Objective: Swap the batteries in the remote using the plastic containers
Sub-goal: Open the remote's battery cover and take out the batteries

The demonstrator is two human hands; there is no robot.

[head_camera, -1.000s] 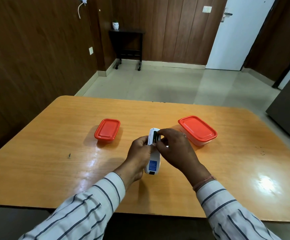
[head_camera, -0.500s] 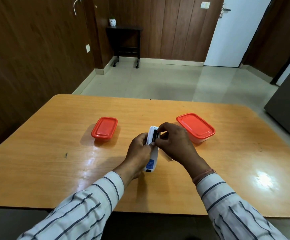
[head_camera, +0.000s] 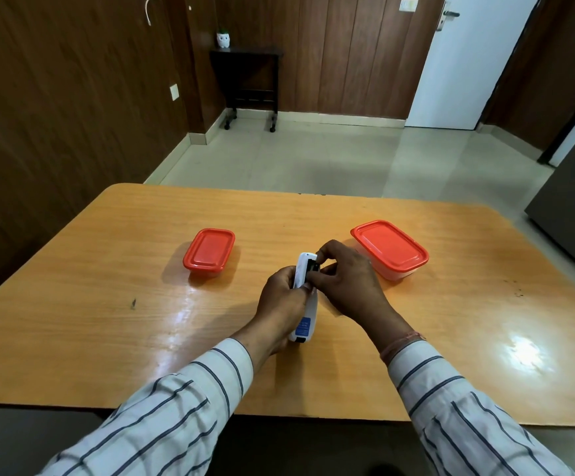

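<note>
I see the left hand [head_camera: 281, 300] wrapped round the white remote [head_camera: 305, 304], back side up, held just above the table [head_camera: 107, 304] at centre. Right hand [head_camera: 346, 281] is over the remote's far end, fingertips [head_camera: 322, 253] pinched at the dark open battery bay; looks like they grip sth small there, but I can't tell if it's a battery. Blue label sits near the remote's near end.

Small red-lidded container [head_camera: 209, 250] sits left of the hands, lid on. Bigger red-lidded container [head_camera: 389, 249] sits just right of the right hand, lid on too, clear base showing.

Tabletop is glossy orange wood w/ glare patches and a dark mark near the left edge. Beyond: pale tile floor, dark wood panel walls, white door [head_camera: 468, 63], a small black side table [head_camera: 248, 84] w/ a little white pot [head_camera: 223, 39] on it.

Vs 0.5 s ago: same grip on the remote, right fingers worked a bit further into the bay end; both containers unmoved.
</note>
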